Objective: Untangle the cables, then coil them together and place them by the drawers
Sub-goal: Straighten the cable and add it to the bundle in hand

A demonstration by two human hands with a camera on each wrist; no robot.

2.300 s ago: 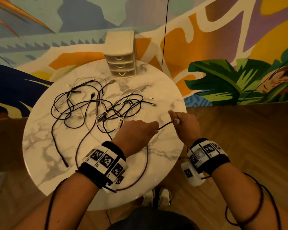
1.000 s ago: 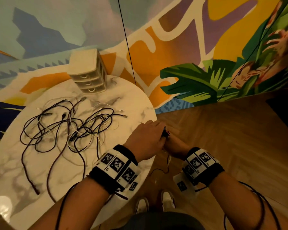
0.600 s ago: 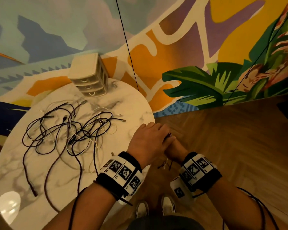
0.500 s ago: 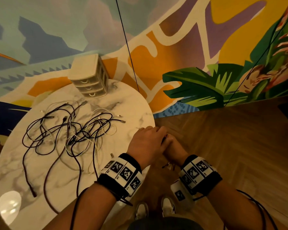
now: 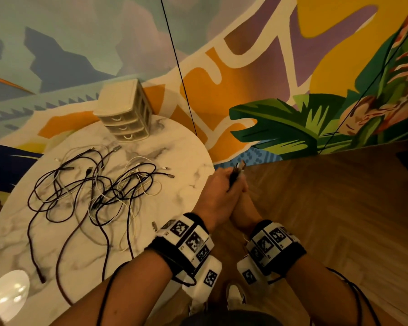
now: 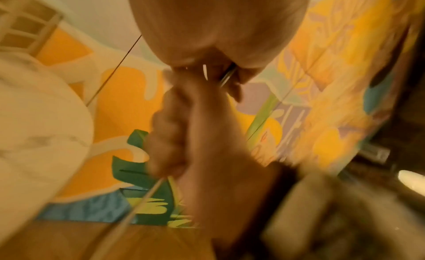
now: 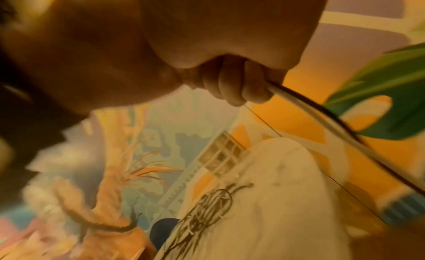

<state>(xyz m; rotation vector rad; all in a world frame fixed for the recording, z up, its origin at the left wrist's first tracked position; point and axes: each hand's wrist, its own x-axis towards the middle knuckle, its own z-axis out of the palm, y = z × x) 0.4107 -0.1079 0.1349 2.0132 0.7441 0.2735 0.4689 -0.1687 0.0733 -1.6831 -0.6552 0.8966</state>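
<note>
- While both hands meet just off the table's right edge, over the wooden floor, the left hand lies knuckles-up over the right hand, forearms converging from the bottom of the head view.
- The left hand's fingers curl round a dark cable; its plug end sticks out beyond the knuckles, pointing up and away toward the mural wall.
- The right hand is fisted round cable too: a pale and a dark strand leave its fingers together and run down to the right in the right wrist view.
- The left wrist view is blurred; a thin strand hangs below the right hand.
- The remaining cables lie tangled across the middle and left of the round marble table, loose ends trailing toward its near edge.
- The small drawers stand at the table's far edge, against the wall.
</note>
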